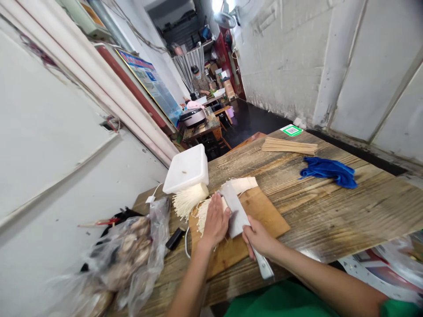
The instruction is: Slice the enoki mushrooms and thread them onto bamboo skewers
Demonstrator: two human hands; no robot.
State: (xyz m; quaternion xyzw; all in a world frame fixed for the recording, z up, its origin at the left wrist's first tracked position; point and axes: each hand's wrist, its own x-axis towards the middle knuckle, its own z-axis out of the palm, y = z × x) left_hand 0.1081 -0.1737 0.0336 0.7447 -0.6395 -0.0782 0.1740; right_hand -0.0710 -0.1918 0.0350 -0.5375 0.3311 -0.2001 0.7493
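My left hand (216,220) lies flat over a bunch of enoki mushrooms (202,215), its fingers stretched out and the thumb apart. Just right of it, a wide-bladed cleaver (235,211) rests with its blade over the wooden cutting board (264,215). The handle is in my right hand (256,237), fingers closed round it. Another enoki bunch (191,198) sits at the board's far left edge, and a pale piece (244,184) lies at its far edge behind the blade. The underside of the held-down bunch is hidden.
Beyond the board stands a white plastic box (187,169). Plastic bags of mushrooms (132,246) and a black object (175,238) lie left. Wooden skewers (289,146), a blue cloth (328,171) and a QR card (291,130) are at the right. A person (201,82) works at a far table.
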